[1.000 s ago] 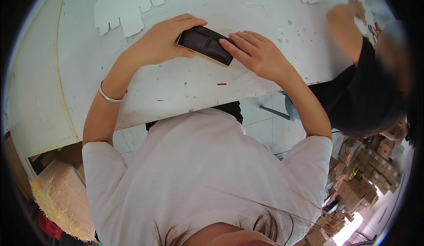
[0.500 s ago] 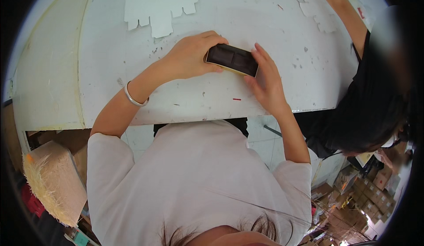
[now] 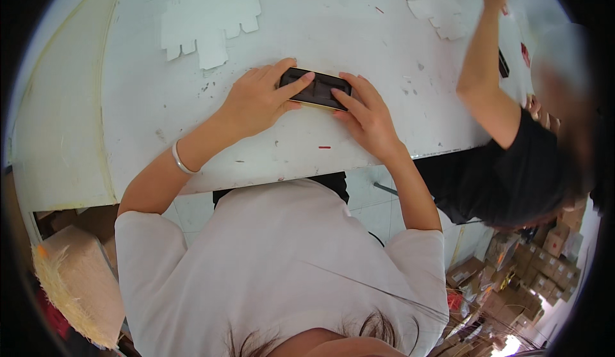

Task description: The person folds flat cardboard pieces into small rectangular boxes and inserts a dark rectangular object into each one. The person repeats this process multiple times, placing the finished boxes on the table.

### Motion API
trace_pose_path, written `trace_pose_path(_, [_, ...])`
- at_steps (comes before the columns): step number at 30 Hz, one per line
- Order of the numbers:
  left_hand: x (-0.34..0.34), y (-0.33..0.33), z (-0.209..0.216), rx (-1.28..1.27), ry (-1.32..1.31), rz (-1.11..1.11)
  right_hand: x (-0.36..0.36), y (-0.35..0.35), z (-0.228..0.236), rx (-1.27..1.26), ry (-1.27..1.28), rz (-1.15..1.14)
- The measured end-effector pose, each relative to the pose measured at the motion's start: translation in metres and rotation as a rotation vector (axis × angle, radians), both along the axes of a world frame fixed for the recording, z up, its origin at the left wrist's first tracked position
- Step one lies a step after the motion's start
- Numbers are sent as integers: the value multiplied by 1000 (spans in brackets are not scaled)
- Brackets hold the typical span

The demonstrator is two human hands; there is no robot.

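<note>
A small oblong box (image 3: 325, 84) with a black, divided inside and a thin gold-coloured edge lies between my hands above the white table. My left hand (image 3: 259, 97) is closed round its left end, index finger at the far edge and one finger pressing on the black inside. Around the right end closes my right hand (image 3: 368, 110), also with one finger down on the black surface. The underside of the box is hidden, so I cannot tell whether it touches the table.
Flat white cut card blanks (image 3: 208, 17) lie at the far left of the table (image 3: 256, 158), with more card blanks (image 3: 435, 8) at the far right. A co-worker in black (image 3: 512, 171) reaches over the table on the right. A cardboard box (image 3: 83, 274) with yellow fringe stands lower left.
My right hand has closed on the right end of the box, and a finger of each hand now presses on its inside. The co-worker's raised arm has shifted. The whole view moved slightly.
</note>
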State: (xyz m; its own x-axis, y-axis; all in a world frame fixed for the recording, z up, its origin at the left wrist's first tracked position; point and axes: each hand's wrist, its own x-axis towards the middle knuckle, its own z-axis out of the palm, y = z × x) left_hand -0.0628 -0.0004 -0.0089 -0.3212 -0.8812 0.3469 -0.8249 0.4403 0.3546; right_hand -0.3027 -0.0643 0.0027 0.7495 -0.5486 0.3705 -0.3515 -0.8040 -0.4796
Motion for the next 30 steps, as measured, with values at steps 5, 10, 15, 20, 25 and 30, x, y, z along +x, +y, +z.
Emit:
trace_pose_path(5, [-3,-9,19,-49,23,118,-7,-37,9,21,-30,-92])
trace_pose_path(10, [63,-41,20,-84,-266,476,-55,-140,-5,-66,-23,-464])
trace_pose_path(15, [104,-26,8,79,-293,614,-20,-144,6,-312,-106,-410])
trace_pose_path(20, [49,-14,59,493,16,496,42,-49,8,-103,-17,-152])
trace_pose_path(25, [41,11,65,313,-55,104,69,7,8,-116,6,45])
trace_pose_path(30, [42,24,48,307,-98,44,64,8,-4,-132,131,84])
